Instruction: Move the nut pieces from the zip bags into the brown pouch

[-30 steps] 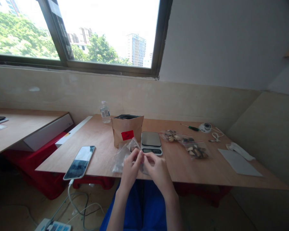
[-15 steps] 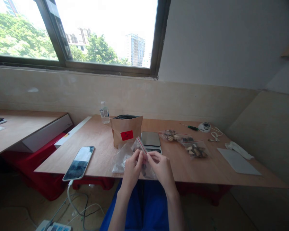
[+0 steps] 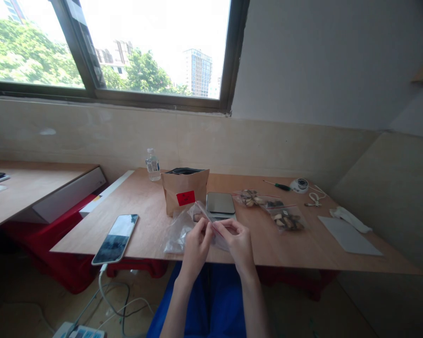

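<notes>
Both hands pinch the top edge of a clear zip bag [image 3: 201, 211] with a reddish seal strip. My left hand [image 3: 197, 241] grips it with thumb and fingers closed, and my right hand [image 3: 235, 239] pinches the same edge just to the right. Something brownish shows inside the bag; I cannot make out what. Left of my left hand lies a heap of clear plastic bags [image 3: 177, 234]. Behind the hands stands an upright brown paper pouch [image 3: 185, 192] with a red label, its top open. Beside it a digital scale [image 3: 220, 203] is partly covered by the zip bag.
Filled zip bags [image 3: 287, 219] of brownish pieces lie right of the scale. A phone [image 3: 115, 239] on a cable rests at the left front edge. Farther back are a water bottle [image 3: 152, 164], a screwdriver [image 3: 282, 187] and a dome camera [image 3: 299, 186]. White paper [image 3: 350, 237] lies right.
The zip bag has tilted, its upper corner shifting slightly left and its lower part now mostly behind my right hand. Both hands still pinch its edge.
</notes>
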{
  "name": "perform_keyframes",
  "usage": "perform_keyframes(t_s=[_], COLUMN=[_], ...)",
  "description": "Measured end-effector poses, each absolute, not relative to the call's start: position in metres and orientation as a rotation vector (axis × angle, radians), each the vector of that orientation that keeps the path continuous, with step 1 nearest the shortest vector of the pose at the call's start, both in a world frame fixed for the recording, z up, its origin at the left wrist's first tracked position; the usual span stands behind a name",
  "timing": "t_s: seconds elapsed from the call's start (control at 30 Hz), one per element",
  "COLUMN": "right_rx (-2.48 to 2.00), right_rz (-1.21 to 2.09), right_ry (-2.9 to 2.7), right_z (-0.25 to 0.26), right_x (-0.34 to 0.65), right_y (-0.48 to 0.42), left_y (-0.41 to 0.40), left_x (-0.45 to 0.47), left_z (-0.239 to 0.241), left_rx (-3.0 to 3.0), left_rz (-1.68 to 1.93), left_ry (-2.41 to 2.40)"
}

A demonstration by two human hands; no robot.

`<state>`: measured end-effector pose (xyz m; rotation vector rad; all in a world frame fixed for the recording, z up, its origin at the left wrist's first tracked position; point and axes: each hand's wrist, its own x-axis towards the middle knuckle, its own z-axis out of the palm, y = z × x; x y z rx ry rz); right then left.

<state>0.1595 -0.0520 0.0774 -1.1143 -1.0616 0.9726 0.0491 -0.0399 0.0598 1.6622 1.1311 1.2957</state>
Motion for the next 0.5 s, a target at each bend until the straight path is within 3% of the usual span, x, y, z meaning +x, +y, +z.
perform_keyframes(t_s=[0.2,0.33,0.5], right_rx=[-1.114,-0.997,-0.939], right_rz=[0.71,0.739,0.831], right_ry=[-0.642,-0.621,-0.599], right_z=[0.062,0.072,0.089], right_x=[0.188,0.191,0.173], right_y=[-0.044,-0.049,-0.052], left_y=[-0.043,-0.036,-0.029], left_x=[0.043,0.044,0.061], left_z=[0.063,0.055,0.032], left_rx=[1.626,1.505,0.946], left_rz=[1.366,1.373,1.511], left_ry=[1.233,1.044,0.736])
